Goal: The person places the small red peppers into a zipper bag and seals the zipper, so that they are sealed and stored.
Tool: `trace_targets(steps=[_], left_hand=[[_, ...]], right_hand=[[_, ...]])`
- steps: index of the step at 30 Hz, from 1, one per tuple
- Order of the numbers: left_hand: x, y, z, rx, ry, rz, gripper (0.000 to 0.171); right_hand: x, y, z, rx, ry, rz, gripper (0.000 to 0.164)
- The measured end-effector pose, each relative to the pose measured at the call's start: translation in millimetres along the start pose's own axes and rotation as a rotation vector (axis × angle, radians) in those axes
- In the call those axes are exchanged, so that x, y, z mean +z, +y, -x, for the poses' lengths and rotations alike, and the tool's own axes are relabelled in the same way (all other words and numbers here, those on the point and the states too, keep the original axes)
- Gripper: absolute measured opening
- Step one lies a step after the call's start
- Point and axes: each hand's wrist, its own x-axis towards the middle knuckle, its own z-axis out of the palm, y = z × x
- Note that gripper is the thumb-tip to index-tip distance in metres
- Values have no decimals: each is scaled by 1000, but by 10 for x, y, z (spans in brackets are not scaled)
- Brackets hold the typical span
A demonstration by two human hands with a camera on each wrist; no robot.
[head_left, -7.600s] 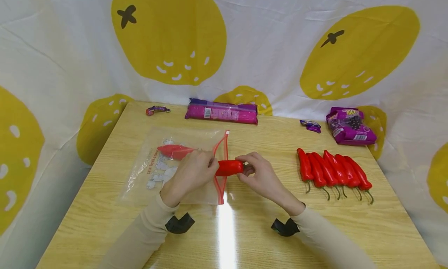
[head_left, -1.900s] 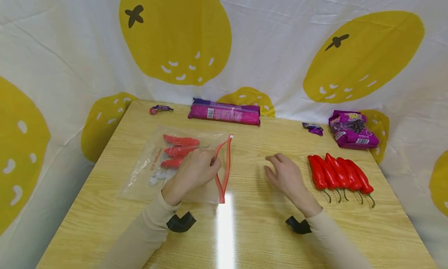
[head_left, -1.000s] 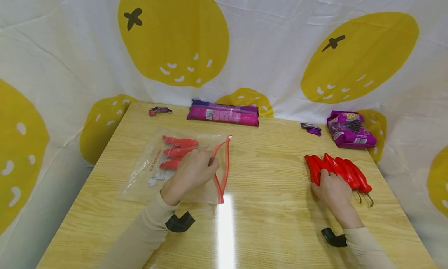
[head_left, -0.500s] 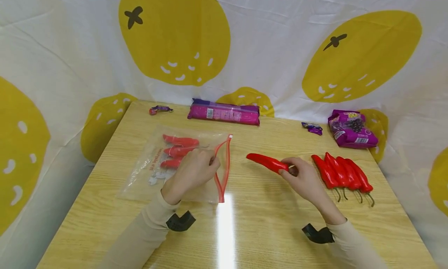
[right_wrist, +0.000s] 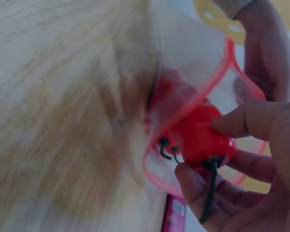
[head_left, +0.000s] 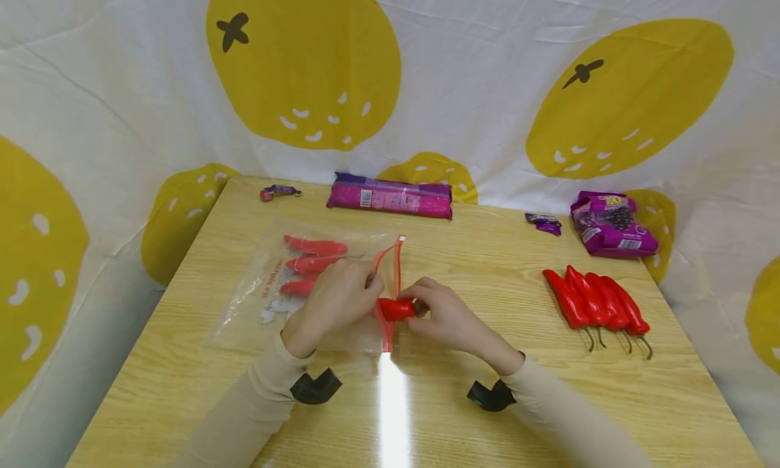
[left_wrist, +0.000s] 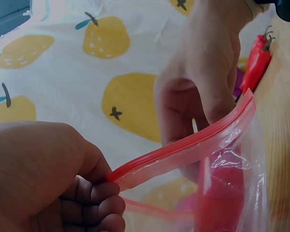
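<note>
A clear zip bag (head_left: 234, 322) with a red zip edge (left_wrist: 183, 146) lies on its side, mouth to the right. My left hand (head_left: 335, 299) pinches the upper edge of its mouth, holding it apart from the lower edge. By its stem end, my right hand (head_left: 447, 319) grips a red pepper (head_left: 397, 310), its tip end inside the bag's mouth. The green stem (right_wrist: 211, 188) points back towards the palm in the right wrist view. Three red peppers (head_left: 313, 246) show through the plastic, partly behind my left hand. A row of several red peppers (head_left: 569, 302) lies at the right.
Along the back of the wooden table (head_left: 487, 387) lie a long purple packet (head_left: 390, 196), a wrapped sweet (head_left: 280, 192) and small purple wrapped sweets (head_left: 544, 223). A purple bag (head_left: 612, 224) stands at the back right corner. A fruit-print cloth (head_left: 463, 82) hangs behind.
My right hand took the leftmost pepper from the row and carried it left into the bag's mouth. More peppers are in the bag than at first. My left hand keeps its place.
</note>
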Motion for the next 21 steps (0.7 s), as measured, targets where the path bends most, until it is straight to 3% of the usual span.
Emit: trace_targets(steps=[7,12,17,21], left_hand=[[0,13,5,26,24,-13,29],[3,14,17,30,43,-6,30],[5,11,20,41,58,-11,30],[-3,9,19,55,71,-16,31]], right_hand=[[222,-62,-264,-108,-18,71,26],[357,-108,-425,-104,-38,59,25],[467,-138,-509,-115,-21,58,23],[518,-133,-527,-174,-17,91,19]])
